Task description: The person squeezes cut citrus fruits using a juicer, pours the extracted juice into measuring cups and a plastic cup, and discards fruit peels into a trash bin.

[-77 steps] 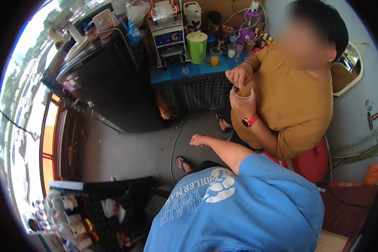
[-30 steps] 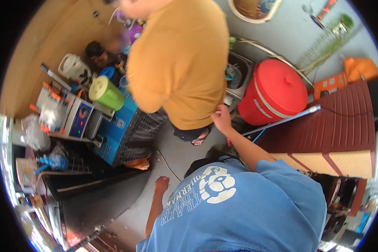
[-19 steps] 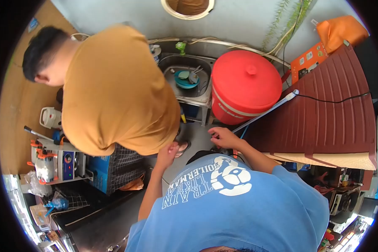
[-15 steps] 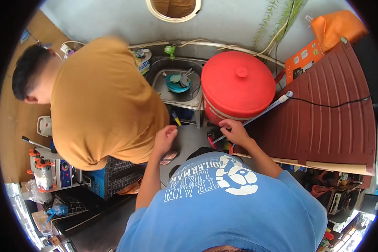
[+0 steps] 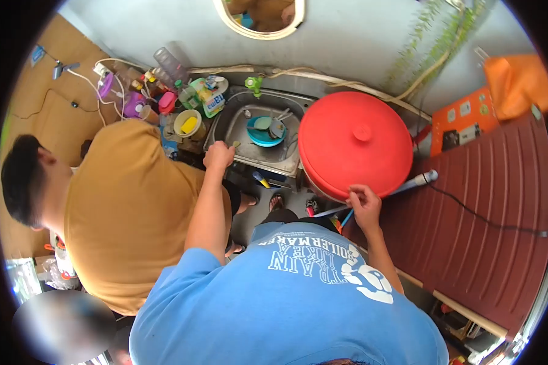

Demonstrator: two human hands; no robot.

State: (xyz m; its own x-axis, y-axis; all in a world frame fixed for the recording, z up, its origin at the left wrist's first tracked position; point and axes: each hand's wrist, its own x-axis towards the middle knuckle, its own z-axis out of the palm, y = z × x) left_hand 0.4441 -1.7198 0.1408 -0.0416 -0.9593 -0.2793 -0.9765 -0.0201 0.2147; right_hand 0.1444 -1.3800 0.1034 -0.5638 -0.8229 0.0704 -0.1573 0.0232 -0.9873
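Observation:
My left hand (image 5: 219, 155) is loosely closed at the left front corner of the metal sink (image 5: 237, 131), with nothing visible in it. In the sink is a teal bowl (image 5: 263, 142) with small dishes and utensils. My right hand (image 5: 365, 204) is at the front rim of a large red lidded bucket (image 5: 347, 146), its fingers loosely bent and apart, holding nothing. Whether it touches the lid cannot be made out. A green tap (image 5: 254, 84) stands behind the sink.
A person in a mustard shirt (image 5: 128, 207) stands close on my left. Left of the sink are bottles, a detergent pouch (image 5: 209, 97) and a tub with a yellow sponge (image 5: 189, 123). On the right are a ribbed maroon panel (image 5: 487, 225), a pole (image 5: 411, 182) and an orange bag (image 5: 520, 85).
The view has swung round from the counter to the sink and bucket. My left hand has reached forward to the sink's edge. The other person is now at my left, bending away.

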